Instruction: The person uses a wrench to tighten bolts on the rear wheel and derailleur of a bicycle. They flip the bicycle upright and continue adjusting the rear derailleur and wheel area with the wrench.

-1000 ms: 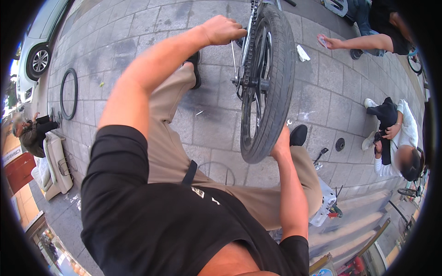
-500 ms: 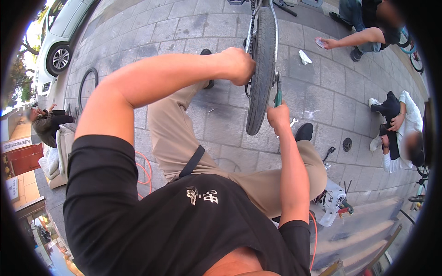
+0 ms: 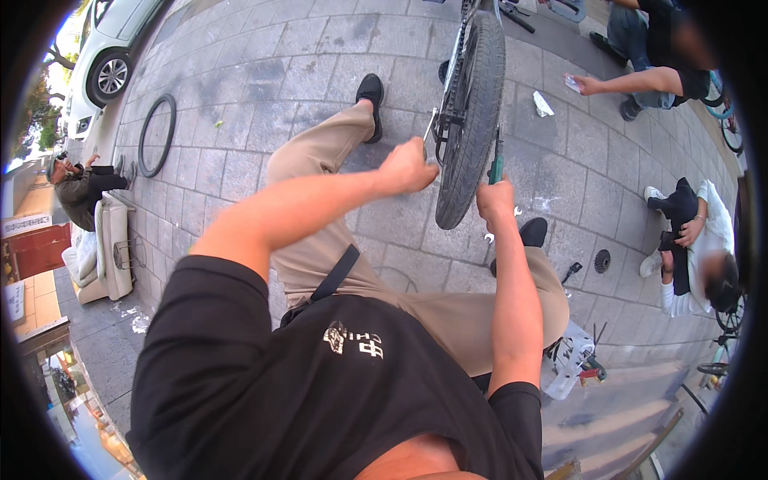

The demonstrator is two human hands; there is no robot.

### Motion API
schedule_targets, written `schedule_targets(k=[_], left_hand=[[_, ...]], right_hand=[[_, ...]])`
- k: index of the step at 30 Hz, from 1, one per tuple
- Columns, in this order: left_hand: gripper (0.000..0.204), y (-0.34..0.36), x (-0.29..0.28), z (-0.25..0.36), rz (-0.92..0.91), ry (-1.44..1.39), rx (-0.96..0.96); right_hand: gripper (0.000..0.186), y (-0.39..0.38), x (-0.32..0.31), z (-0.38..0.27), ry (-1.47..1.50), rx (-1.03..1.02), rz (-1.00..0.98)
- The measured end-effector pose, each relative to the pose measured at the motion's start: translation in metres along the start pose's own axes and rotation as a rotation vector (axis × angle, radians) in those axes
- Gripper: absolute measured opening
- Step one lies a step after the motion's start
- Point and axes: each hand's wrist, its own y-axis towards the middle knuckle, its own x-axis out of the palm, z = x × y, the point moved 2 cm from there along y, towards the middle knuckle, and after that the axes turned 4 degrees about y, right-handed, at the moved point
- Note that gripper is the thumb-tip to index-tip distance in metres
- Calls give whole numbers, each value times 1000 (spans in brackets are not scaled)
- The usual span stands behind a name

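Observation:
A bicycle's black-tyred wheel stands upright between my hands, with its chain and sprocket on the left side. My left hand is closed around a slim silver tool, seemingly a wrench, whose far end reaches the wheel's axle. On the other side, my right hand grips green-handled pliers pointing up along the wheel. Their jaws are near the right axle end; whether they clamp it is too small to tell.
Loose wrenches lie on the paving by my right foot. A black tyre rests at the left, near a parked car. A tool box sits right of my knee. People sit nearby, one reaching out with a hand.
My left hand has moved down and away from the wheel, bringing the silver tool into sight. The view has shifted slightly; my right hand keeps hold of the pliers.

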Motion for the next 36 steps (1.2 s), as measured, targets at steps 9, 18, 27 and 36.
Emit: schedule_targets(k=[9, 18, 27, 36], left_hand=[[14, 38, 101, -85, -60, -203, -134], [9, 130, 126, -114, 104, -153, 307], [16, 74, 105, -94, 98, -431, 159], [21, 97, 66, -140, 378, -24, 134]], right_hand=[[45, 6, -5, 25, 212, 40, -84], [30, -27, -8, -16, 604, 144, -76], [30, -28, -11, -19, 583, 176, -83], [46, 11, 1, 11, 42, 61, -53]])
